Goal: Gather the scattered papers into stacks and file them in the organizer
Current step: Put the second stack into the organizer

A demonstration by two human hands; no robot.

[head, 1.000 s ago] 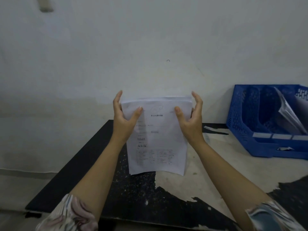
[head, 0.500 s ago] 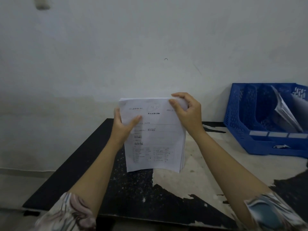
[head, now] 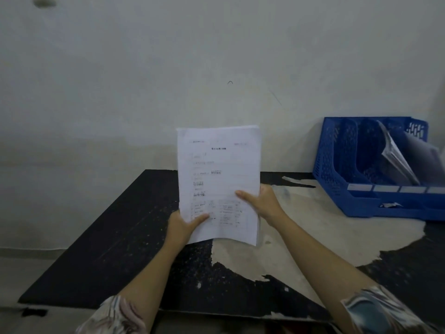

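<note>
I see both hands dropped from top edges; left hand [head: 180, 225] and right hand [head: 263, 201] now clamp the paper stack [head: 218, 179] low, squared, ready for the blue organizer [head: 337, 169] far right.

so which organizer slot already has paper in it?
The rightmost visible slot of the blue organizer, where curled sheets lean. The two slots to its left look empty.

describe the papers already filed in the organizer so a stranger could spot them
Find the blue organizer at the table's far right, against the wall. The filed papers lean tilted in a right-hand slot, grey and curled, unlike the flat white stack held upright in both hands.
</note>
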